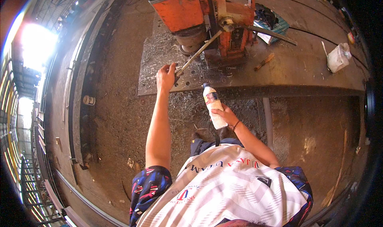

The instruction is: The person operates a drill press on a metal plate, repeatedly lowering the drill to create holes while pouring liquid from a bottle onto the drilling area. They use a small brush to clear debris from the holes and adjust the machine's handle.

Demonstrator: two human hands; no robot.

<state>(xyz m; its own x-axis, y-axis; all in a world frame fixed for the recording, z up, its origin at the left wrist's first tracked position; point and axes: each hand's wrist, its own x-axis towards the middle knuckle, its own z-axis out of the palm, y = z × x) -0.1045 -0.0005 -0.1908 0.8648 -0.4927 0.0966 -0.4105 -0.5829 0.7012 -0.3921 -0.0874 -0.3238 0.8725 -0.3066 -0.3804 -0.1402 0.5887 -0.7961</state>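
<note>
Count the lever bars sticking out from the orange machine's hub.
2. The lighter lever bar slants down-left toward the left hand; the darker lever bar points right. Another could be hidden behind the orange machine.

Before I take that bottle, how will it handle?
The bottle would likely tip easily if stood up, being tall and narrow. On its side, its rounded body is apt to roll. It may be fairly heavy for its size: pale contents seem to fill much of it.
</note>
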